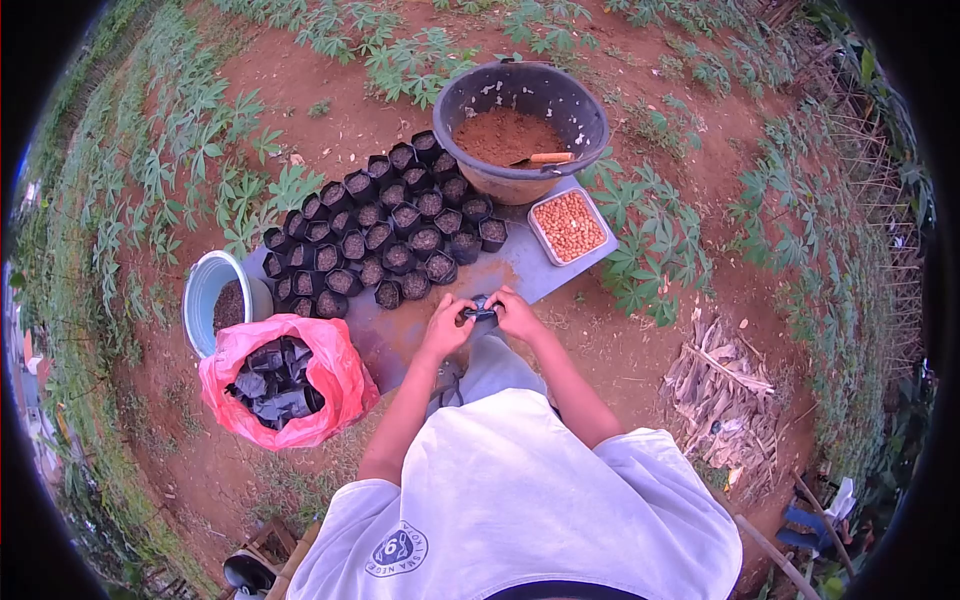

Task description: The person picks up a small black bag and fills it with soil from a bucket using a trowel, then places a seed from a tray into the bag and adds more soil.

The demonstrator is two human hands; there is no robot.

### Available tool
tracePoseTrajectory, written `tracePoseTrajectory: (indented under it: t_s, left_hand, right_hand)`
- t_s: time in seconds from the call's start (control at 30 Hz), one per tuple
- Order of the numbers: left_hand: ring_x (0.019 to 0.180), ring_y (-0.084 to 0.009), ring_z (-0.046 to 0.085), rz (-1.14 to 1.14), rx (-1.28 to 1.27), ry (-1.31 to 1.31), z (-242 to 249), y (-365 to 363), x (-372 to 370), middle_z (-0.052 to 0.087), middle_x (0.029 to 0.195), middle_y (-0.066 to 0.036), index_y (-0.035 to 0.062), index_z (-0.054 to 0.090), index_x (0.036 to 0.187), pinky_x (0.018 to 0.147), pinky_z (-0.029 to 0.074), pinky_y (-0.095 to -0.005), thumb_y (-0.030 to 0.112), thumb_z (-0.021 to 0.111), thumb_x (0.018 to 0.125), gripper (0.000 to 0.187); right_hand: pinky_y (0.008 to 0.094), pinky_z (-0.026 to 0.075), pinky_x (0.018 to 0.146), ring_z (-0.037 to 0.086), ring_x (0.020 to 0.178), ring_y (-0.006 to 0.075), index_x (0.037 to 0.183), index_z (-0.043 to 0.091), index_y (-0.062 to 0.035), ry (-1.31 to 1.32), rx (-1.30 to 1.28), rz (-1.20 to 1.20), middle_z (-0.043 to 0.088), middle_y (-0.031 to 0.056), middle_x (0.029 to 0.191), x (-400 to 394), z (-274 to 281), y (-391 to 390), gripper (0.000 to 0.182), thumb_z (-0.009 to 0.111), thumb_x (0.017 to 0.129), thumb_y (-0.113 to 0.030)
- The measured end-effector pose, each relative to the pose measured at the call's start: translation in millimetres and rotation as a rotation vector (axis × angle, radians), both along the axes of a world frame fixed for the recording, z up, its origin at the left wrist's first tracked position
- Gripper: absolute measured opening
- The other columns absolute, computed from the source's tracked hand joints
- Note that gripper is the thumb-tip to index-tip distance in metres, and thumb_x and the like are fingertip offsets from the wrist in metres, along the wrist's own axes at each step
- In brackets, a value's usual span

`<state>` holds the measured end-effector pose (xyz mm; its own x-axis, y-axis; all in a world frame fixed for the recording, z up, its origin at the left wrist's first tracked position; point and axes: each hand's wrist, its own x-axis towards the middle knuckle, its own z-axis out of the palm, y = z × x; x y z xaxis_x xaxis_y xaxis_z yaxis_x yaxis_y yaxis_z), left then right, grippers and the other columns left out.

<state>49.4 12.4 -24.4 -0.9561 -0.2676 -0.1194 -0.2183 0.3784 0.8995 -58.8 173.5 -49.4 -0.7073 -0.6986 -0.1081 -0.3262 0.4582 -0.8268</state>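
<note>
My left hand and my right hand meet in front of my body, fingers closed on a small black plastic planting bag between them. Just beyond, on a grey board, stand rows of soil-filled black planting bags. To the left, a pink plastic bag holds folded black planting bags. A white tray of orange-brown seeds sits on the right end of the board. Behind it a large dark bucket holds reddish soil and an orange-handled trowel.
A light blue bucket with dark soil lies tilted at the left, by the pink bag. Leafy green plants grow around the board. Dry leaves lie on the ground at the right, and a wooden pole is at lower right.
</note>
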Motion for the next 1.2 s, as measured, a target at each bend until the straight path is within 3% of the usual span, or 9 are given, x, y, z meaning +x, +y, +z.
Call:
tracePoseTrajectory:
  t_s: [0.23,0.33,0.5,0.6,0.77,0.87,0.93,1.03,1.2]
  left_hand:
    - [0.076,-0.0261,0.059,0.036,-0.051,0.082,-13.0,7.2,1.3,0.048,0.093,-0.011,0.0075,0.058,0.101,0.069,0.049,-0.037,0.009,0.071,0.078,0.027]
    - [0.082,-0.0285,0.059,0.06,-0.023,-0.014,-14.3,7.8,-1.7,0.049,0.094,-0.012,0.0068,0.058,0.099,0.074,0.048,-0.0384,0.01,0.071,0.078,0.025]
    - [0.102,-0.0335,0.052,0.037,-0.251,0.006,-6.4,9.7,-5.1,0.049,0.098,-0.014,0.0067,0.059,0.095,0.086,0.044,-0.0428,0.011,0.071,0.077,0.022]
    - [0.102,-0.0336,0.05,0.013,-0.368,0.011,0.2,11.1,-8.1,0.048,0.1,-0.014,0.0069,0.06,0.093,0.087,0.044,-0.0436,0.01,0.07,0.076,0.02]
    - [0.101,-0.0335,0.05,0.024,-0.488,-0.007,11.2,18.0,-9.0,0.049,0.1,-0.014,0.006,0.06,0.092,0.086,0.045,-0.044,0.009,0.069,0.075,0.019]
    - [0.101,-0.0329,0.05,0.036,-0.55,-0.034,14.7,23.9,-10.5,0.049,0.101,-0.014,0.0058,0.061,0.092,0.085,0.045,-0.0436,0.01,0.068,0.076,0.017]
    - [0.101,-0.0324,0.05,0.015,-0.605,-0.094,17.9,27.1,-10.6,0.05,0.101,-0.013,0.0057,0.062,0.093,0.086,0.045,-0.0432,0.011,0.065,0.078,0.016]
    - [0.1,-0.032,0.05,0.036,-0.636,-0.07,20.2,32.8,-10.0,0.05,0.101,-0.013,0.0056,0.062,0.091,0.085,0.045,-0.0432,0.012,0.062,0.079,0.014]
    - [0.1,-0.03,0.049,0.065,-0.775,-0.074,15.4,41.6,-5.8,0.051,0.098,-0.011,0.0078,0.061,0.089,0.083,0.044,-0.042,0.015,0.058,0.082,0.011]
  right_hand:
    - [0.0409,0.046,0.085,0.056,0.096,0.0349,0.093,0.057,-0.0031,0.08,0.109,0.097,0.055,0.0155,0.097,-0.9,13.5,0.5,0.014,0.058,0.079,-0.003]
    - [0.0411,0.046,0.085,0.057,0.097,0.0343,0.095,0.055,-0.0037,0.095,0.141,0.163,0.055,0.0154,0.098,-7.6,18.5,-0.2,0.016,0.062,0.08,-0.008]
    - [0.0414,0.047,0.084,0.057,0.1,0.0329,0.097,0.054,-0.0063,0.126,0.219,0.305,0.055,0.0143,0.1,-18.7,36.0,-1.0,0.024,0.068,0.08,-0.017]
    - [0.0419,0.047,0.084,0.057,0.102,0.0327,0.1,0.053,-0.0096,0.138,0.355,0.384,0.055,0.0129,0.105,-25.2,49.3,-4.7,0.031,0.069,0.08,-0.027]
    - [0.0426,0.047,0.085,0.057,0.104,0.0325,0.1,0.053,-0.0079,0.244,0.312,0.402,0.054,0.0128,0.105,-39.4,65.3,-10.4,0.037,0.073,0.077,-0.03]
    - [0.0438,0.046,0.088,0.054,0.107,0.0335,0.103,0.052,-0.0053,0.308,0.236,0.553,0.053,0.0145,0.103,-40.8,66.1,-17.6,0.04,0.074,0.076,-0.026]
    - [0.0444,0.046,0.088,0.055,0.107,0.0344,0.103,0.051,-0.0041,0.361,0.167,0.588,0.054,0.0155,0.105,-39.0,33.9,-22.5,0.04,0.072,0.076,-0.024]
    - [0.0447,0.046,0.088,0.055,0.106,0.0349,0.1,0.053,-0.0026,0.416,0.126,0.563,0.056,0.0167,0.106,-40.7,32.9,-25.8,0.035,0.071,0.077,-0.022]
    - [0.0449,0.046,0.088,0.057,0.104,0.0349,0.097,0.057,-0.0011,0.214,0.262,0.647,0.058,0.0177,0.105,-42.8,38.8,-26.0,0.029,0.068,0.078,-0.021]
